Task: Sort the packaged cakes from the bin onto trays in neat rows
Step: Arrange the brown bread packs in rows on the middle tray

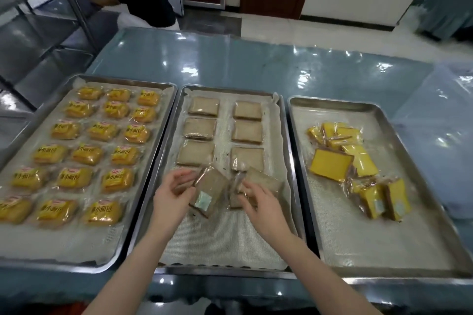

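While both hands work over the middle tray [286,151], the left hand [170,197] pinches a brown packaged cake [208,192] by its edge, fingers [183,177] curled around the clear wrapper, and the right hand [258,199] grips a second brown cake [261,181], fingers [247,193] bent over its near side. Each cake is a flat tan square sealed in glossy film; the left one is tilted and shows a small pale greenish sticker whose print is too blurred to read. Just beyond the fingertips, six matching cakes [195,152] lie in two columns on mesh liner. Left of the left hand, golden packets [117,180] sit in neat rows with red logos and dark Chinese characters, too soft to make out. Right of the right hand, yellow cakes [332,163] lie heaped in a third tray [435,217]. All trays rest on the blue counter [256,59].
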`<state>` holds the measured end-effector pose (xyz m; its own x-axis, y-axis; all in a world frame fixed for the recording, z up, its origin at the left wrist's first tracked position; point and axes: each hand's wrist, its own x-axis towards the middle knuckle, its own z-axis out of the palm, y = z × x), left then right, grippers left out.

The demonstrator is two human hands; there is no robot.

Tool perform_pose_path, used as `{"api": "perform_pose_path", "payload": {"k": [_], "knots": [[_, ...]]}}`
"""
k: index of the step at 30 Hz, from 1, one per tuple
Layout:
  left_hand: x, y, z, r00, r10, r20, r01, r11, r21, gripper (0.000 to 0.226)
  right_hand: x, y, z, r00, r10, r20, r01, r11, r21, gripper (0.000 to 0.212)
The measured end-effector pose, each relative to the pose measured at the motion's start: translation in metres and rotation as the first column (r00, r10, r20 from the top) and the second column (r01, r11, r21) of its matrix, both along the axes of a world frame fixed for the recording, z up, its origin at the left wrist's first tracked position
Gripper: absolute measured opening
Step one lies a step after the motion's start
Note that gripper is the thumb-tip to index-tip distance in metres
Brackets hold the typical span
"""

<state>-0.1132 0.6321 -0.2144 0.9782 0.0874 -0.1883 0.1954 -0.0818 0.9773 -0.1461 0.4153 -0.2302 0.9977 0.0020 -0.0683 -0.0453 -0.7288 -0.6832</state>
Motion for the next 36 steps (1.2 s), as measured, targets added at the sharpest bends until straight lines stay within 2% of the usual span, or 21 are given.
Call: {"api": "perform_pose_path", "payload": {"k": [3, 5, 6, 8, 11, 15, 19, 22, 26, 29, 31, 33, 36], "knots": [[-0.012, -0.001, 0.009, 0.997, -0.065, 0.038, 0.066, 0.998, -0.007, 0.045, 0.002, 0.017, 0.008, 0.989, -0.103, -0.109, 0.136, 0.925, 0.355, 0.049], [-0.020, -0.003, 0.013, 0.993, -0.101, 0.065, 0.100, 0.995, 0.015, 0.050, 0.001, 0.025, 0.013, 0.977, -0.131, -0.170, 0.198, 0.854, 0.481, 0.049], [-0.024, -0.004, 0.014, 0.990, -0.118, 0.071, 0.116, 0.993, 0.028, 0.051, -0.001, 0.029, 0.015, 0.972, -0.131, -0.192, 0.214, 0.830, 0.516, 0.047], [-0.035, -0.004, 0.013, 0.987, -0.148, 0.069, 0.144, 0.988, 0.063, 0.051, -0.010, 0.034, 0.017, 0.969, -0.145, -0.200, 0.233, 0.802, 0.550, 0.029], [-0.053, -0.003, 0.008, 0.986, -0.151, 0.068, 0.140, 0.979, 0.147, 0.051, -0.028, 0.037, 0.014, 0.947, -0.225, -0.230, 0.320, 0.746, 0.584, 0.010], [-0.072, 0.005, -0.009, 0.996, -0.072, 0.058, 0.049, 0.943, 0.330, 0.057, -0.052, 0.043, 0.006, 0.911, -0.238, -0.337, 0.402, 0.694, 0.597, 0.022], [-0.085, 0.018, -0.022, 0.995, 0.003, -0.104, 0.039, 0.918, 0.396, 0.069, -0.067, 0.051, 0.001, 0.908, -0.192, -0.372, 0.405, 0.626, 0.667, 0.043], [-0.086, 0.030, -0.025, 0.985, -0.037, -0.170, 0.090, 0.945, 0.313, 0.071, -0.070, 0.059, -0.003, 0.908, -0.167, -0.384, 0.396, 0.642, 0.657, 0.051], [-0.077, 0.046, -0.025, 0.973, -0.126, -0.193, 0.184, 0.928, 0.324, 0.076, -0.063, 0.074, -0.009, 0.915, -0.173, -0.365, 0.364, 0.744, 0.561, 0.048], [-0.071, 0.059, -0.024, 0.971, -0.136, -0.199, 0.189, 0.941, 0.282, 0.054, -0.057, 0.086, -0.019, 0.921, -0.191, -0.338, 0.329, 0.848, 0.416, 0.046], [-0.067, 0.065, -0.025, 0.976, -0.139, -0.169, 0.189, 0.925, 0.330, 0.040, -0.054, 0.094, -0.027, 0.927, -0.196, -0.320, 0.300, 0.900, 0.317, 0.044], [-0.064, 0.070, -0.028, 0.978, -0.158, -0.138, 0.202, 0.884, 0.421, 0.036, -0.051, 0.102, -0.033, 0.928, -0.189, -0.321, 0.286, 0.914, 0.288, 0.042], [-0.061, 0.074, -0.035, 0.965, -0.239, -0.107, 0.254, 0.752, 0.609, 0.031, -0.047, 0.110, -0.034, 0.924, -0.178, -0.338, 0.269, 0.932, 0.245, 0.046]]}}
